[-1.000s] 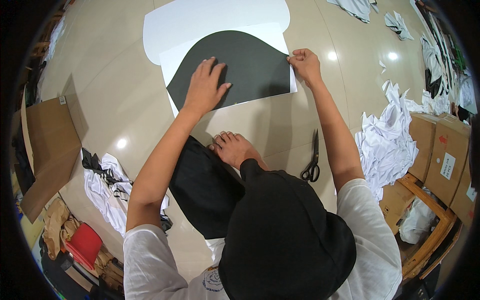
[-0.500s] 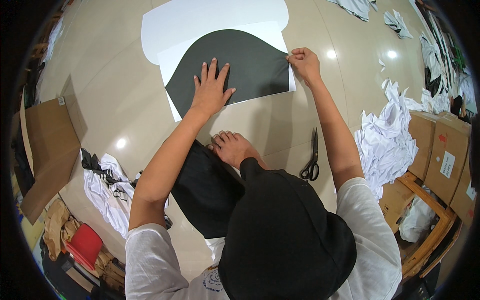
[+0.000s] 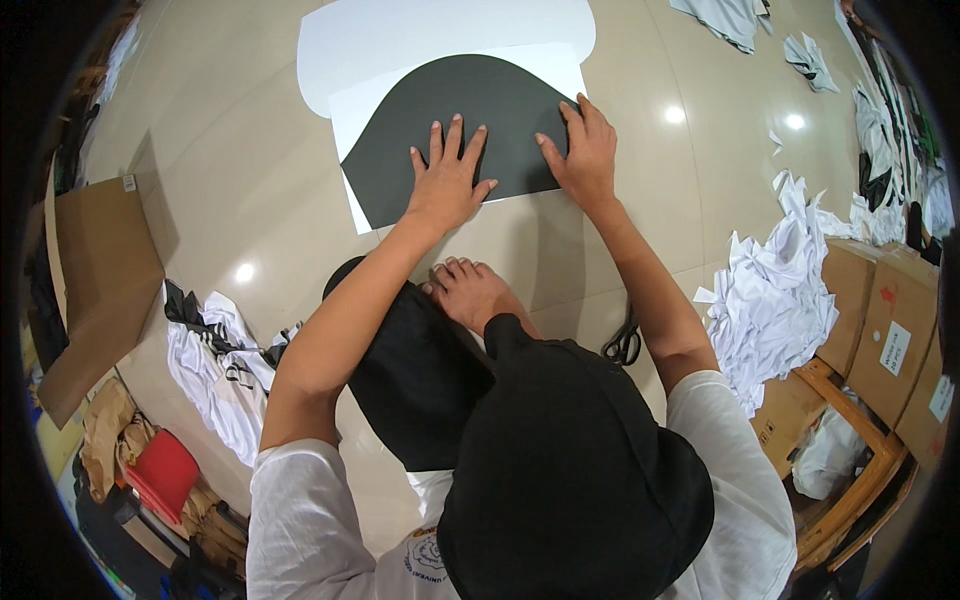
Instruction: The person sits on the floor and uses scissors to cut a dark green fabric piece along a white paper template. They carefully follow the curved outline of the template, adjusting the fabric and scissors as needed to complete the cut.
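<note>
A dark grey, curved-top pattern piece [image 3: 400, 140] lies flat on a white sheet [image 3: 352, 205] on the floor. My left hand [image 3: 450, 180] presses on its middle with the fingers spread. At the piece's right end, my right hand [image 3: 585, 155] rests with fingers apart, its fingertips on the upper right edge. Whether the piece is cloth or card, I cannot tell. Behind it, partly under the white sheet, is a larger white piece with rounded corners [image 3: 390, 45]. Black-handled scissors [image 3: 624, 342] lie on the floor near my right forearm, which hides their blades.
White cloth scraps [image 3: 770, 290] are heaped at the right, beside cardboard boxes [image 3: 890, 330] and a wooden frame [image 3: 840, 480]. An open carton [image 3: 105, 280] stands at the left, near a white and black cloth bundle [image 3: 225, 375] and a red item [image 3: 165, 475]. My bare foot [image 3: 472, 290] is close below the sheet.
My right hand has let go of the piece's right corner, which it pinched, and now lies spread on the piece. My left hand stays flat on it.
</note>
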